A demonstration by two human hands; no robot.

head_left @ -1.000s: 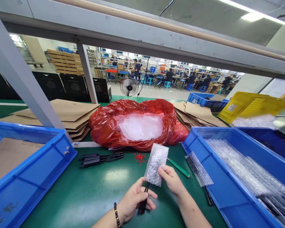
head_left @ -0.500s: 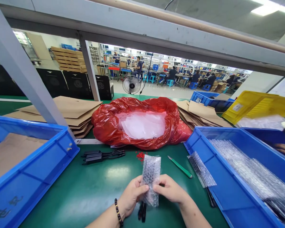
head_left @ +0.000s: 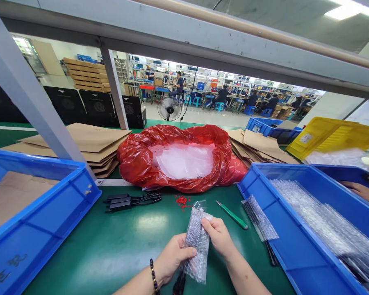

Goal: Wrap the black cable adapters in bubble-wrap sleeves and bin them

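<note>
A bubble wrap bag [head_left: 198,246] is held upright, slightly tilted, above the green table. My left hand [head_left: 176,254] grips its lower left side, thumb across the front. Near the top right corner my right hand [head_left: 218,233] pinches the bag between thumb and fingers. A black cable end [head_left: 179,283] sticks out below the bag; what lies inside is hidden by the bubbles. Beyond my hands are small red rings [head_left: 182,200] and several black flat-ended parts with cables [head_left: 127,202]. A green craft knife [head_left: 233,215] lies to the right, beside another wrapped part [head_left: 260,219].
A red plastic bag [head_left: 135,164] with white sheets stands ahead. Blue bins flank me: the left bin [head_left: 64,200] holds brown card, the right bin [head_left: 264,196] bubble-wrapped parts. A co-worker's hand [head_left: 361,192] is at far right. A slanted metal post [head_left: 46,98] rises at left.
My right hand has moved up from the bag's middle to its top corner. The bag has tilted, with its upper end to the right, and come slightly lower. The co-worker's hands have shifted.
</note>
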